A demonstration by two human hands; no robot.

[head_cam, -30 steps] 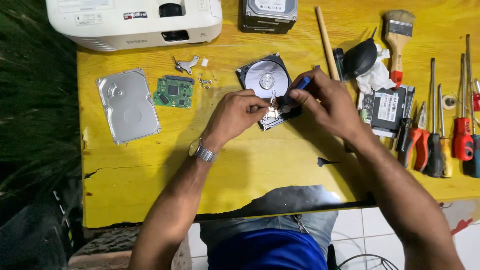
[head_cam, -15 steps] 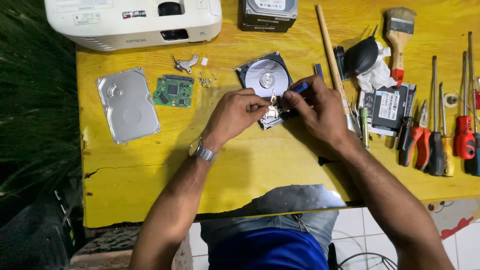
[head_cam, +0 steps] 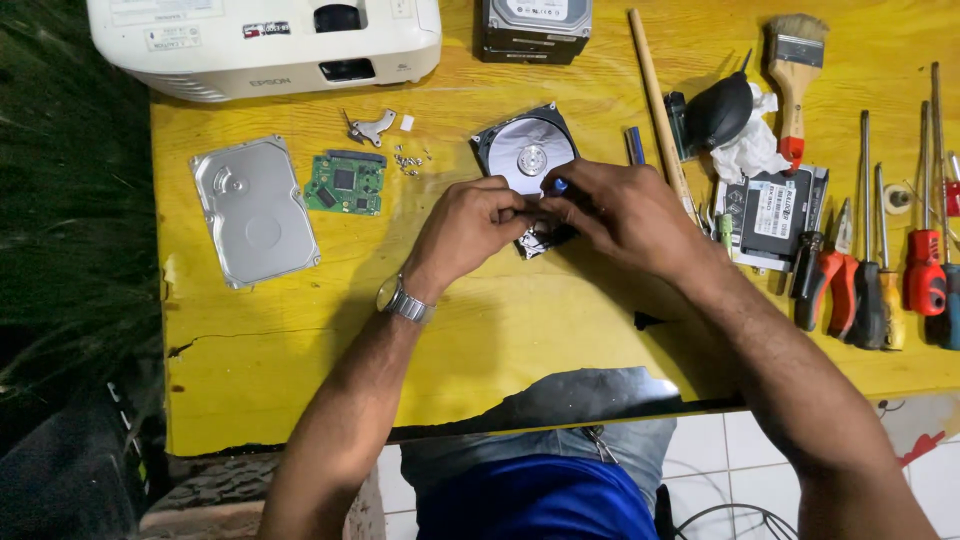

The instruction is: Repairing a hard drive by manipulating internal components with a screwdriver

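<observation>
step: working the open hard drive (head_cam: 527, 152) mid-surface | left hand (head_cam: 468, 228) fingers pinch its near edge, steadying | right hand (head_cam: 618, 212) fingers grip a blue-handled screwdriver (head_cam: 558, 185) | I would keep the tip square, pressure light, clear of the shiny disc

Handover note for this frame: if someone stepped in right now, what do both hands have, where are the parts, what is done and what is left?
Left hand: pinching at the near edge of the opened hard drive.
Right hand: working a blue-handled tool on the same spot.
Done: metal cover off, lying at the left; green circuit board off beside it; small screws and a bracket loose above.
Left: shiny platter still in the drive body; what sits under the fingers is hidden.
Screwdrivers and pliers lie at the right.
</observation>
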